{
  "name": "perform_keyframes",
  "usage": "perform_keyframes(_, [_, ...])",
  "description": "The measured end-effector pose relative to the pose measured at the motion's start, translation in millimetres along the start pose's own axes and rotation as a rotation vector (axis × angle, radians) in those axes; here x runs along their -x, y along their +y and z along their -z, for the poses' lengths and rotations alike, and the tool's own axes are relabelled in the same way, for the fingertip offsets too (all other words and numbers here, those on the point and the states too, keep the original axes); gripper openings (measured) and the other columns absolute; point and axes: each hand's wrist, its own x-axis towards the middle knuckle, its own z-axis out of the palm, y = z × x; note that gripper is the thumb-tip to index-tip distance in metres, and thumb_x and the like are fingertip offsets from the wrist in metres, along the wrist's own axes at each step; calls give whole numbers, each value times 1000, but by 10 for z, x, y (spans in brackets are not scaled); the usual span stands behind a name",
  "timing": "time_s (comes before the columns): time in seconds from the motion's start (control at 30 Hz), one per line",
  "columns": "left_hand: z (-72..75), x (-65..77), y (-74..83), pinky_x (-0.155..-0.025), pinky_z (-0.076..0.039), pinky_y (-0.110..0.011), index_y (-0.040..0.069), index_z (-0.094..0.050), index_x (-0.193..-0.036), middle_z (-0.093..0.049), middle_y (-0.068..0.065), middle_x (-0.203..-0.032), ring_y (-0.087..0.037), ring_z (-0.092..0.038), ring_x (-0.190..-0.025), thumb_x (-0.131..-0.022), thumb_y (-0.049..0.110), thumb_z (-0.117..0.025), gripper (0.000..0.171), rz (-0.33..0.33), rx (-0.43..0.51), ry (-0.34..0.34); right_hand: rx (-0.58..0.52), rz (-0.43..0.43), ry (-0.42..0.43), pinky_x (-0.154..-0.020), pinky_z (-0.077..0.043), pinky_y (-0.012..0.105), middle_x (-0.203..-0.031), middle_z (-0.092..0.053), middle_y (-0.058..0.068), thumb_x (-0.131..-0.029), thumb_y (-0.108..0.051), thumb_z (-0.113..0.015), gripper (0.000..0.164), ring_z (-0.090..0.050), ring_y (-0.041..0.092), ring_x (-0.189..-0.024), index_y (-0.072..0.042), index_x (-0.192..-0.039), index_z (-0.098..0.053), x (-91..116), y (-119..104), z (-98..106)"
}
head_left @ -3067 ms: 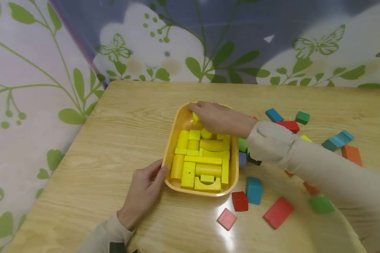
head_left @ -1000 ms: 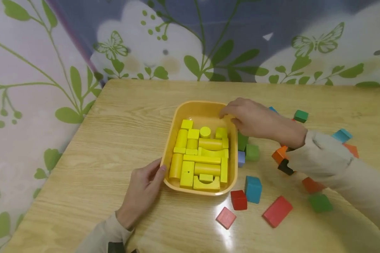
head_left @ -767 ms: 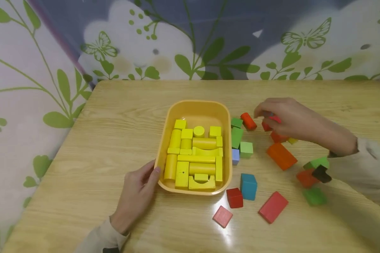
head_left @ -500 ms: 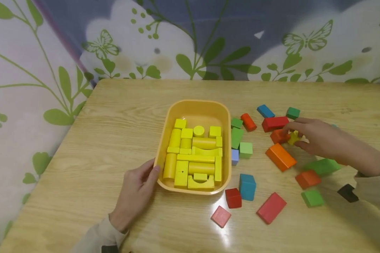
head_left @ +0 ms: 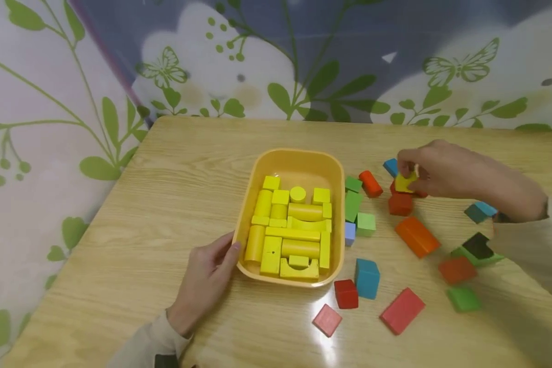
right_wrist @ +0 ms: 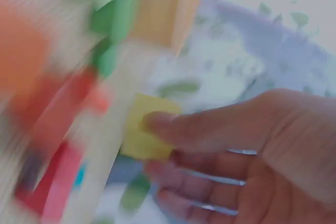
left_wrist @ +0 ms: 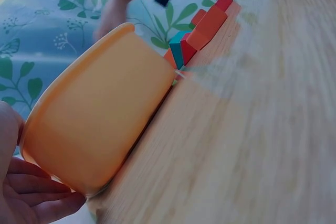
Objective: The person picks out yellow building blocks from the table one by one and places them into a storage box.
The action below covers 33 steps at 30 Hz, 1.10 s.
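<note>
A yellow-orange plastic bin (head_left: pixel 299 156) stands on the table, with yellow blocks (head_left: pixel 293 233) of several shapes laid closely in its near part. My left hand (head_left: pixel 207 276) holds the bin's near left corner, thumb at the rim. Its other fingers lie under the outer wall in the left wrist view, against the bin (left_wrist: pixel 100 114). Over the loose blocks to the right, my right hand (head_left: pixel 451 168) pinches a small yellow block (head_left: pixel 405 182) between thumb and fingers. That yellow block (right_wrist: pixel 149 127) is blurred in the right wrist view, and its exact shape is hard to tell.
Loose coloured blocks lie right of the bin: an orange block (head_left: pixel 417 236), a red cylinder (head_left: pixel 370 184), green blocks (head_left: pixel 352 205), a blue block (head_left: pixel 367 278) and a pink-red block (head_left: pixel 402 311). A patterned wall (head_left: pixel 239 61) borders the wooden table (head_left: pixel 165 194).
The right hand left the bin, reached among the loose blocks and took a yellow block, now raised and moved leftward. A yellow cube stands at the bin's upper left. The left hand stayed.
</note>
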Motion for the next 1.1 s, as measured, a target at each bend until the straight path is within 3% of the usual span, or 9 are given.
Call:
perform_keyframes(0.1, [-8, 5, 10, -84, -55, -35, -9, -61, -122, -64, -23, -117, -24, -64, -106, -99, 8, -52, 30, 5, 2, 4, -80, 90, 57, -57, -50, 29, -83, -63, 4, -82, 4, -70, 20, -57, 14, -64, -8, -92, -58, -318, -344, 33])
perform_keyframes(0.2, [-23, 2, 17, -84, -55, -34, -9, -60, -122, -64, -22, -117, -24, -64, -105, -99, 8, -52, 30, 6, 4, -1, -127, 161, 120, -61, -52, 31, -89, -65, 8, -85, 4, -68, 17, -58, 17, -67, -5, -96, -59, -639, -596, -105])
perform_keyframes(0.4, [-64, -19, 24, -85, -55, -34, -7, -60, -124, -63, -21, -121, -23, -63, -108, -100, 11, -51, 31, 14, 9, -22, -269, 190, 122, -67, -52, 35, -90, -64, 13, -88, 2, -65, 11, -61, 25, -75, -1, -94, -57, -1038, -765, -443])
perform_keyframes(0.6, [-66, -29, 32, -85, -55, -33, -7, -60, -124, -62, -22, -121, -24, -63, -108, -100, 11, -51, 32, 17, -13, -21, -362, 138, 137, -69, -51, 34, -94, -65, 11, -90, 2, -61, 7, -60, 23, -80, -3, -95, -59, -1151, -809, -564])
perform_keyframes(0.8, [-65, -20, 25, -84, -55, -34, -7, -60, -124, -63, -22, -120, -24, -64, -107, -100, 11, -51, 31, 19, -18, -16, -332, 177, 99, -82, -53, 36, -97, -68, 9, -93, 0, -58, 7, -63, 22, -89, -4, -95, -63, -1191, -839, -677])
perform_keyframes(1.1, [-66, 3, 11, -83, -56, -34, -8, -61, -123, -64, -23, -117, -25, -65, -105, -99, 9, -51, 30, 1, -12, -5, -318, 175, 76, -77, -53, 34, -106, -68, 12, -95, -1, -55, 13, -63, 21, -84, -3, -106, -62, -1148, -872, -674])
